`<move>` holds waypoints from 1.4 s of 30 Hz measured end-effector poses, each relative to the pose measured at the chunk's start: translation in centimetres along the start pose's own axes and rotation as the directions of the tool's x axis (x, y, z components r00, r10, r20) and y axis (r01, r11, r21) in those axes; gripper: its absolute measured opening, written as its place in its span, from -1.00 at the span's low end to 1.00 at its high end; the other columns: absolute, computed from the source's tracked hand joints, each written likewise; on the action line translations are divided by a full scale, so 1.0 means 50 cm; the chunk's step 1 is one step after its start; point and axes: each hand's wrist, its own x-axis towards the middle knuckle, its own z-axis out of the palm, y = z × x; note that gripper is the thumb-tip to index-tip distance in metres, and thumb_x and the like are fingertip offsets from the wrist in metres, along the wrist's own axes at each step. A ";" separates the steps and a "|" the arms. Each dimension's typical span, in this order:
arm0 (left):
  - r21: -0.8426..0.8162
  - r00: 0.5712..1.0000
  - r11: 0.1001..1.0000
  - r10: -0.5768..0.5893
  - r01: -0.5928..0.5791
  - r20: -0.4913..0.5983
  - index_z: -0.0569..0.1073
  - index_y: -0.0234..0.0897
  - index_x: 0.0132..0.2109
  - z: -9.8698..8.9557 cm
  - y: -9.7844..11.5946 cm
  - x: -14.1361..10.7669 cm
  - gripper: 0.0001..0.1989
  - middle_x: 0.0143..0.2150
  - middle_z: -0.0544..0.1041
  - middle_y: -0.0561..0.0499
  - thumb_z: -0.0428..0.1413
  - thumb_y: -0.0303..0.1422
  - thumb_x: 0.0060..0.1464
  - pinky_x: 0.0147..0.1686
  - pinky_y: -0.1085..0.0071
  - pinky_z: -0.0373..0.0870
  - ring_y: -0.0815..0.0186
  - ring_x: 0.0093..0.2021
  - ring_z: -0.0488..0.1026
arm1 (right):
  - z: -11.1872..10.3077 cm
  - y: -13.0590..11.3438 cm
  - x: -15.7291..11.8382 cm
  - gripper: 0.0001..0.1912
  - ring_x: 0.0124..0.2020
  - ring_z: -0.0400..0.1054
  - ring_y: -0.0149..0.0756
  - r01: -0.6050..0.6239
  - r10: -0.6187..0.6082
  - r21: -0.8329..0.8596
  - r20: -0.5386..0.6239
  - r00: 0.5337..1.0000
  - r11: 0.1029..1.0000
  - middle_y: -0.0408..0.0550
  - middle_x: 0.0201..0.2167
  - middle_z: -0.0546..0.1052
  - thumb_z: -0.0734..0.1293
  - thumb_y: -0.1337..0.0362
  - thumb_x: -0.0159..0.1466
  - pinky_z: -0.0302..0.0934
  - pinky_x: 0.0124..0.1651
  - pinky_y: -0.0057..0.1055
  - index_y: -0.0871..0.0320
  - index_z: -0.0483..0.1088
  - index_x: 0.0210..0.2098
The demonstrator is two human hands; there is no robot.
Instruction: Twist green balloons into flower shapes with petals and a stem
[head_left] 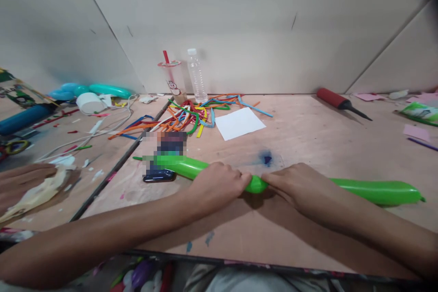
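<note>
A long green modelling balloon (pixel 376 191) is held across the front of the table, gripped by both of my hands. My left hand (pixel 219 187) is closed around its middle, and the balloon's thin uninflated tip sticks out to the left above a phone (pixel 159 176). Just to the right, my right hand (pixel 296 187) pinches the same balloon. Between the two hands bulges a short rounded section. The knotted end points to the far right. My palms and the undersides of my fingers are hidden.
Uninflated balloons (pixel 186 118) lie heaped behind the phone, near a plastic cup (pixel 173 80) and a clear bottle (pixel 197 77). White paper (pixel 240 123) lies beside them. A red balloon pump (pixel 333 98) rests at the back right. Another person's hand (pixel 27 185) is at the left.
</note>
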 end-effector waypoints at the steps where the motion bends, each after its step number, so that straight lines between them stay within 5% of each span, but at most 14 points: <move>1: 0.004 1.000 1.000 -0.010 0.010 -0.016 0.35 -0.29 -0.06 0.000 0.000 0.000 -0.90 -0.31 0.58 -0.06 -0.03 -0.42 0.33 -0.39 0.27 0.45 0.10 -0.29 0.59 | -0.002 -0.003 -0.001 -0.79 -0.21 0.54 -0.14 -0.014 0.014 0.001 -0.009 1.000 1.000 -0.05 -0.18 0.64 0.18 0.31 0.44 0.17 -0.24 -0.35 0.08 0.46 -0.13; 5: -0.006 0.984 0.994 -0.112 0.112 -0.135 0.33 -0.29 0.03 -0.001 -0.015 -0.001 -0.77 -0.11 0.55 -0.12 0.09 -0.34 0.26 -0.26 0.20 0.48 0.07 -0.12 0.54 | -0.019 0.007 -0.007 -0.77 -0.25 0.49 -0.11 -0.064 0.060 -0.052 -0.066 0.996 0.997 -0.03 -0.19 0.60 0.21 0.11 0.44 0.16 -0.27 -0.31 0.10 0.40 -0.11; 10: 0.045 0.953 0.972 -0.218 0.232 -0.209 0.27 -0.25 0.13 -0.005 -0.030 -0.006 -0.72 -0.02 0.50 -0.13 0.02 -0.34 0.31 -0.22 0.22 0.46 0.08 -0.05 0.49 | -0.029 0.030 -0.010 -0.77 -0.23 0.46 -0.08 -0.128 0.114 -0.114 -0.124 0.986 0.985 0.04 -0.13 0.56 0.21 0.14 0.42 0.15 -0.25 -0.27 0.13 0.38 -0.07; 16: 0.138 0.956 0.978 -0.112 0.154 -0.271 0.26 -0.29 0.12 0.003 -0.023 -0.008 -0.74 -0.09 0.51 -0.12 -0.02 -0.43 0.32 -0.24 0.23 0.43 0.12 -0.13 0.50 | -0.001 0.001 0.005 -0.68 -0.10 0.47 0.00 -0.122 0.108 -0.070 -0.183 0.977 0.990 0.08 -0.07 0.56 0.27 0.20 0.36 0.19 -0.13 -0.22 0.16 0.35 0.07; 20: 0.111 0.974 0.991 -0.051 0.077 -0.222 0.30 -0.31 0.04 0.002 -0.020 -0.008 -0.81 -0.15 0.53 -0.09 0.00 -0.39 0.32 -0.28 0.25 0.43 0.13 -0.18 0.53 | 0.006 -0.001 0.012 -0.64 -0.17 0.51 0.03 -0.129 0.118 -0.074 -0.140 0.983 0.989 0.04 -0.15 0.62 0.24 0.03 0.41 0.15 -0.24 -0.27 0.12 0.40 0.03; 27: 0.092 0.983 0.990 0.119 -0.107 -0.138 0.34 -0.26 -0.06 -0.002 -0.005 -0.007 -0.89 -0.29 0.54 -0.01 -0.06 -0.43 0.36 -0.37 0.30 0.39 0.20 -0.29 0.54 | 0.010 0.005 0.008 -0.79 -0.29 0.52 -0.16 0.010 -0.014 -0.064 -0.058 0.998 0.998 -0.09 -0.29 0.64 0.18 0.34 0.43 0.03 -0.35 -0.36 0.08 0.45 -0.21; 32: 0.084 0.972 0.995 -0.034 0.055 -0.233 0.28 -0.25 0.08 0.002 -0.028 -0.013 -0.76 -0.09 0.53 -0.08 0.04 -0.37 0.29 -0.27 0.24 0.46 0.11 -0.13 0.52 | -0.007 0.008 0.007 -0.75 -0.29 0.48 -0.11 -0.079 0.074 -0.032 -0.138 0.988 0.996 0.00 -0.23 0.61 0.26 0.07 0.40 0.11 -0.30 -0.34 0.13 0.42 -0.17; 36: 0.035 0.945 0.975 -0.204 0.220 -0.254 0.27 -0.26 0.07 -0.001 -0.044 -0.012 -0.74 -0.10 0.52 -0.10 0.07 -0.37 0.27 -0.27 0.22 0.47 0.09 -0.12 0.53 | -0.013 0.026 0.005 -0.72 -0.24 0.46 -0.09 -0.104 0.091 -0.050 -0.217 0.972 0.993 0.01 -0.23 0.59 0.27 0.04 0.38 0.15 -0.25 -0.31 0.12 0.44 -0.18; 42: -0.022 0.979 0.991 -0.134 0.132 -0.155 0.31 -0.25 -0.02 0.004 -0.021 -0.001 -0.86 -0.20 0.56 -0.08 0.03 -0.37 0.30 -0.32 0.27 0.45 0.12 -0.21 0.58 | 0.014 0.021 0.010 -0.69 -0.18 0.51 -0.06 -0.079 0.068 -0.048 -0.201 0.977 0.996 0.02 -0.10 0.62 0.27 0.09 0.38 0.19 -0.21 -0.28 0.08 0.40 0.04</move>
